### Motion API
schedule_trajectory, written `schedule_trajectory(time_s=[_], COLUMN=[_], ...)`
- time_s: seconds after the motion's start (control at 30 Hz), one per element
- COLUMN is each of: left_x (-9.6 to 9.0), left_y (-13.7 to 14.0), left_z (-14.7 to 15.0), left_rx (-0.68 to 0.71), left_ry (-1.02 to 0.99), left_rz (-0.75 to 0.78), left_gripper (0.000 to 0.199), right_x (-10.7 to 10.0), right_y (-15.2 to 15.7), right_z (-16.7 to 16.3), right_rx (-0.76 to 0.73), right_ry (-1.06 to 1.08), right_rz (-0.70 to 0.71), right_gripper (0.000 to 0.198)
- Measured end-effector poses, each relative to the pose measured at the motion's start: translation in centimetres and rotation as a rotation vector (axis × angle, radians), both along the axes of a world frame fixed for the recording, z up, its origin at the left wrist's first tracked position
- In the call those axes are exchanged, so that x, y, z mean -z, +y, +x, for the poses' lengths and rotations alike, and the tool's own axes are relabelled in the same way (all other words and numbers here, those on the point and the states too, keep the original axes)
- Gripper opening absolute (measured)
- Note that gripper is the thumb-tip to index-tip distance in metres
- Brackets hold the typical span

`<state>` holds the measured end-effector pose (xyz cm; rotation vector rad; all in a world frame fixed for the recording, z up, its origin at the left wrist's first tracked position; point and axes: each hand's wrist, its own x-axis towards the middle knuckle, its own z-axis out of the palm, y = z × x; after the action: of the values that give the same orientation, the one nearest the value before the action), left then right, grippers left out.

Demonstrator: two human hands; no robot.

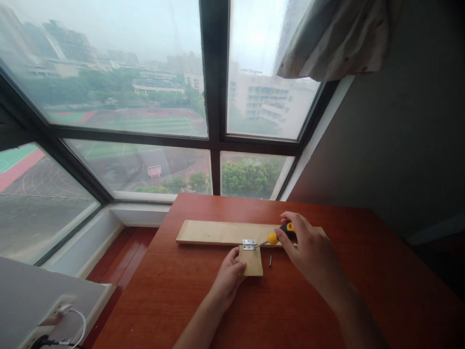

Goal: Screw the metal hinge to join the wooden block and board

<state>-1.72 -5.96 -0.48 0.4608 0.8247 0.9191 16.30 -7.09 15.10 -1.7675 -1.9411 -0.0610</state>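
Note:
My left hand point(232, 267) grips a small square wooden piece point(253, 264) by its left edge, thumb on top. A silver metal hinge point(249, 244) joins or lies across this piece's far edge, close to a long pale wooden board point(218, 232) on the table. My right hand point(308, 240) is closed around the yellow and black handle of a screwdriver point(281, 234). The screwdriver's shaft slants down to the left, and its tip meets the hinge's right side. Whether a screw sits under the tip is too small to tell.
A small dark metal bit or screw point(270, 261) lies right of the wooden piece on the reddish-brown table point(174, 300). Large windows rise behind the table. A curtain point(337, 43) hangs at upper right; a wall socket with plugs point(60, 310) is at lower left.

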Motion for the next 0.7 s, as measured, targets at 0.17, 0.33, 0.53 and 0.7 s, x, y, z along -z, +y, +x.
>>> schedule_trajectory(time_s=[0.17,0.33,0.53,0.7], left_x=[0.16,-0.15,-0.09,-0.07], left_y=[0.06,0.04,0.09,0.11], left_z=[-0.04,-0.09,-0.1,-0.07], left_rx=[0.007,0.015,0.007,0.01], left_ry=[0.002,0.0,-0.015,-0.019], left_rz=[-0.005,-0.011,-0.021,-0.016], left_gripper=[0.048,0.048,0.048,0.049], right_x=[0.04,-0.34,-0.03,-0.18], right_y=[-0.11,-0.44,-0.12,-0.27], right_z=[0.04,-0.17,-0.33,-0.62], right_rx=[0.001,-0.034,-0.094,-0.176], right_ry=[0.028,0.032,0.167,0.272], right_rz=[-0.007,0.012,0.024,0.02], right_gripper=[0.023,0.035,0.031,0.039])
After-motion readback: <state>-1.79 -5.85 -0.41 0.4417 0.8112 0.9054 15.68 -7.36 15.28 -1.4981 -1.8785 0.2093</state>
